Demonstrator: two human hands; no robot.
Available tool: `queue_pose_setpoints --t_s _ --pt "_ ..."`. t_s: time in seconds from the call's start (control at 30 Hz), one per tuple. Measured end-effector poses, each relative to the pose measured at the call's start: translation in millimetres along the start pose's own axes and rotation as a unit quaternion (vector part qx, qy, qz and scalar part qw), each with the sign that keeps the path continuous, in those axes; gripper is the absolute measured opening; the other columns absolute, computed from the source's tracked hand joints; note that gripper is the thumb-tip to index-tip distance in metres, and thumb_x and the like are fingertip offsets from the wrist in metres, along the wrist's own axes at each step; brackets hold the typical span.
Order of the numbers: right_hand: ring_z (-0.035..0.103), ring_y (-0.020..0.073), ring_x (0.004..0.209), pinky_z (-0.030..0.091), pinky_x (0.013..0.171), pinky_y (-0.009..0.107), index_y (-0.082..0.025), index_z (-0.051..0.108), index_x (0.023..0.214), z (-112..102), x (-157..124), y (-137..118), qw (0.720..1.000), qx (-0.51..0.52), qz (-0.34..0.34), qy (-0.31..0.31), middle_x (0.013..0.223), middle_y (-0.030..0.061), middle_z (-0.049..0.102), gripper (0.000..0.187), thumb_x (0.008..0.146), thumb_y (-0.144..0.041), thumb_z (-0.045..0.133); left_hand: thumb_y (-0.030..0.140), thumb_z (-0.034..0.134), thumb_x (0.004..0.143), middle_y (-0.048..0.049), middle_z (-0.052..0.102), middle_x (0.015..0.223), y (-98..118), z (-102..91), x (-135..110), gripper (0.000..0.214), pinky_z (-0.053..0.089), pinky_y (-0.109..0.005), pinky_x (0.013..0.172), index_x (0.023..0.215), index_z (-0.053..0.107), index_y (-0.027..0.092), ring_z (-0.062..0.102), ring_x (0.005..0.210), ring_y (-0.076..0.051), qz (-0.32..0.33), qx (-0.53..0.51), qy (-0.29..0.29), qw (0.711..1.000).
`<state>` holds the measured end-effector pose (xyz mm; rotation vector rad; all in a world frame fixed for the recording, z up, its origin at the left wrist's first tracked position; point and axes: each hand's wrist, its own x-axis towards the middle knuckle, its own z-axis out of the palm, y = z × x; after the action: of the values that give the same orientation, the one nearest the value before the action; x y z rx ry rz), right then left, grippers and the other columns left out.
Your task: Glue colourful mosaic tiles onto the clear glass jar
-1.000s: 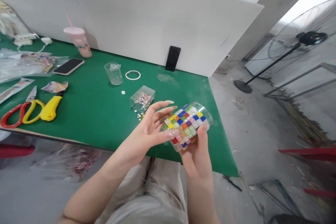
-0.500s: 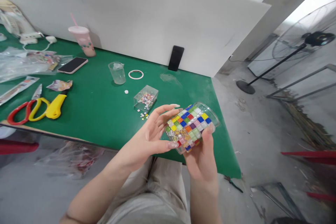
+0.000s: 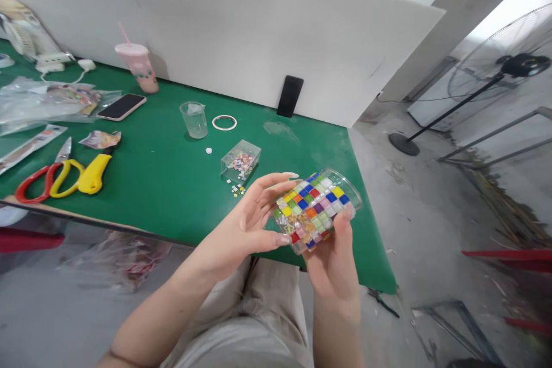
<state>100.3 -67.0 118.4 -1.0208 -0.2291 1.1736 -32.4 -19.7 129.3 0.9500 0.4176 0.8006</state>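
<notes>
A clear cup covered in colourful mosaic tiles (image 3: 317, 207) is tilted on its side between my two hands, above the table's near edge. My left hand (image 3: 252, 215) grips its lower end, with the thumb on the near side and the fingers behind. Round the other end, my right hand (image 3: 334, 247) supports it from below, thumb pressed on the tiles near the rim. Part of the right fingers is hidden behind the cup. Just beyond my left hand lies a clear box (image 3: 241, 162) of small tile pieces, and a few loose pieces (image 3: 236, 188) are scattered before it.
On the green table (image 3: 172, 184) stand a clear plastic cup (image 3: 194, 119), a white ring (image 3: 224, 122) and a pink tumbler (image 3: 138, 68). Scissors (image 3: 52, 175), a yellow-handled cutter (image 3: 92, 173), a phone (image 3: 122, 107) and plastic bags (image 3: 38, 104) lie left. A black phone (image 3: 290, 96) leans on the white board.
The view has shifted very slightly, so the table things sit a little further right. Both hands keep the same hold on the mosaic cup.
</notes>
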Motion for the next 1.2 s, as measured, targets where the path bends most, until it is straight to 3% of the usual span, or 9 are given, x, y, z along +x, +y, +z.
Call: queue_pose_setpoints --t_s 0.37,0.53,0.63,0.7,0.73,0.83,0.9,1.07,1.2 --pt "0.066 0.0226 0.095 0.049 0.091 0.04 -0.028 0.061 0.116 -6 -1 2 1.0 -0.017 0.015 0.006 0.101 0.0019 0.072 0.058 0.068 -0.06 0.067 0.004 0.065 0.062 -0.0038 0.05 0.138 -2 -7.7 2 0.066 0.036 -0.04 0.104 0.121 0.053 0.03 0.04 0.13 -0.027 0.033 -0.024 -0.019 0.999" --pt "0.065 0.0264 0.102 0.05 0.091 0.044 -0.03 0.059 0.118 -7 -2 0 1.0 -0.007 0.03 -0.003 0.108 0.0022 0.071 0.062 0.065 -0.059 0.07 0.003 0.057 0.06 -0.0043 0.056 0.133 1 -9.4 -2 0.053 0.041 -0.034 0.1 0.109 0.062 0.024 0.043 0.128 -0.024 0.066 -0.033 0.053 0.996" --pt "0.064 0.0285 0.105 0.051 0.09 0.046 -0.029 0.057 0.121 -12 0 2 0.999 -0.003 0.038 -0.01 0.115 0.0042 0.069 0.067 0.064 -0.06 0.07 0.0 0.053 0.062 -0.0002 0.071 0.093 0 -14.6 -11 0.038 0.048 -0.025 0.084 0.09 0.066 0.022 0.063 0.093 -0.013 0.114 -0.014 0.174 0.978" --pt "0.065 0.029 0.105 0.052 0.089 0.046 -0.028 0.054 0.123 -19 4 8 0.999 0.001 0.048 -0.005 0.115 0.0056 0.068 0.071 0.062 -0.06 0.072 0.002 0.052 0.066 0.0072 0.052 0.045 -4 -22.4 -18 0.022 0.046 -0.019 0.063 0.074 0.063 0.02 0.05 0.048 -0.005 0.137 -0.022 0.226 0.964" --pt "0.065 0.0289 0.105 0.053 0.088 0.046 -0.027 0.053 0.124 -24 6 13 0.999 0.002 0.05 -0.003 0.115 0.0064 0.069 0.073 0.062 -0.059 0.073 0.004 0.052 0.067 0.008 0.043 0.038 -7 -27.6 -22 0.017 0.042 -0.018 0.055 0.067 0.06 0.019 0.041 0.04 -0.004 0.132 -0.026 0.233 0.963" --pt "0.066 0.0286 0.103 0.054 0.087 0.045 -0.024 0.052 0.124 -41 15 32 0.999 -0.012 0.051 -0.013 0.116 0.0087 0.068 0.071 0.065 -0.054 0.073 0.007 0.055 0.063 0.0065 0.044 0.04 -17 -47.7 -32 0.012 0.038 -0.019 0.049 0.064 0.058 0.018 0.043 0.043 -0.007 0.112 -0.009 0.291 0.95" --pt "0.067 0.0287 0.1 0.054 0.086 0.045 -0.022 0.052 0.123 -50 22 45 0.999 -0.04 0.036 -0.011 0.111 0.0095 0.07 0.07 0.064 -0.05 0.076 0.013 0.061 0.064 0.0028 0.057 0.052 -25 -62.9 -39 0.007 0.043 -0.021 0.052 0.069 0.061 0.018 0.054 0.054 -0.011 0.075 0.033 0.331 0.94" --pt "0.068 0.0274 0.094 0.054 0.086 0.043 -0.018 0.055 0.115 -49 37 68 0.98 -0.191 -0.046 -0.027 0.103 0.0098 0.07 0.073 0.051 -0.037 0.085 0.034 0.077 0.06 -0.0087 0.072 0.098 -42 -92.9 -50 0.035 0.049 -0.024 0.055 0.088 0.067 0.017 0.065 0.075 -0.019 -0.036 0.119 0.395 0.91" --pt "0.066 0.0242 0.097 0.053 0.087 0.038 -0.02 0.047 0.119 -38 49 85 0.953 -0.251 -0.145 -0.092 0.107 0.0082 0.068 0.078 0.051 -0.031 0.084 0.039 0.076 0.059 -0.0087 0.073 0.085 -49 -98.7 -54 0.04 0.049 -0.026 0.055 0.09 0.068 0.015 0.061 0.059 -0.015 -0.057 0.152 0.377 0.912"
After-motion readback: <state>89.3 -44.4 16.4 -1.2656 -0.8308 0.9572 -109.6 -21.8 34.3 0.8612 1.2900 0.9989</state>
